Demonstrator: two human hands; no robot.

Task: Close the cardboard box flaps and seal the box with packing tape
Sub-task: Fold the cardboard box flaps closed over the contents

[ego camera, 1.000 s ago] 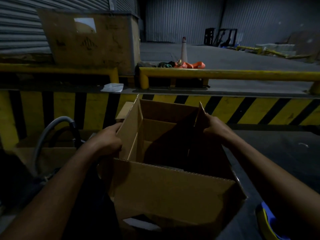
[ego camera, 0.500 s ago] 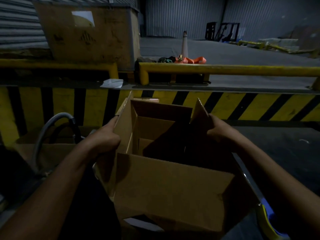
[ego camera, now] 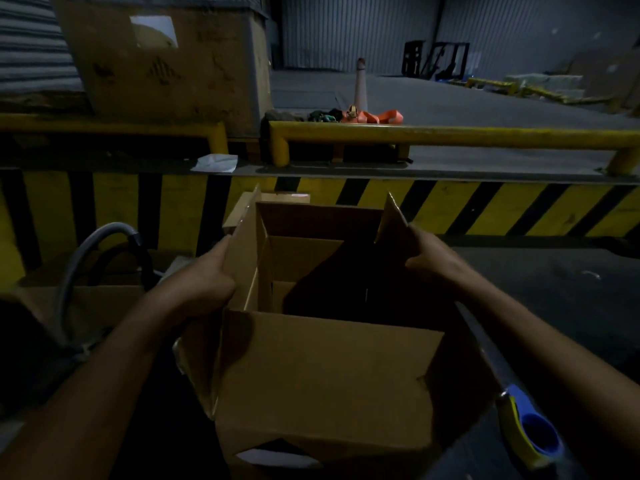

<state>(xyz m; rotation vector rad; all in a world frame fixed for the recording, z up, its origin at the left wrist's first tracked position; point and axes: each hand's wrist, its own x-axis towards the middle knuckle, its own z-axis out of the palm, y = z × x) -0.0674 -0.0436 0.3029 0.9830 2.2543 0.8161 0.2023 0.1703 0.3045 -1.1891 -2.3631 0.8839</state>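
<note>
An open brown cardboard box (ego camera: 329, 375) stands right in front of me with all its flaps raised. My left hand (ego camera: 204, 282) grips the upright left flap (ego camera: 242, 251) from outside. My right hand (ego camera: 429, 258) holds the upright right flap (ego camera: 394, 220). The near flap stands up toward me and hides the box's lower inside, which is dark. A roll of tape with a blue core and a yellow rim (ego camera: 530, 431) lies at the lower right, beside the box.
A yellow-and-black striped curb (ego camera: 485, 209) and yellow rails (ego camera: 450, 135) run across behind the box. A grey hose (ego camera: 90, 251) arcs over flattened cardboard at the left. A big wooden crate (ego camera: 162, 64), a white paper (ego camera: 216, 162) and a traffic cone (ego camera: 360, 84) stand farther back.
The box has tilted and shifted slightly, and the view dropped closer. Both hands kept hold of the side flaps, which lean a bit more inward than a second ago.
</note>
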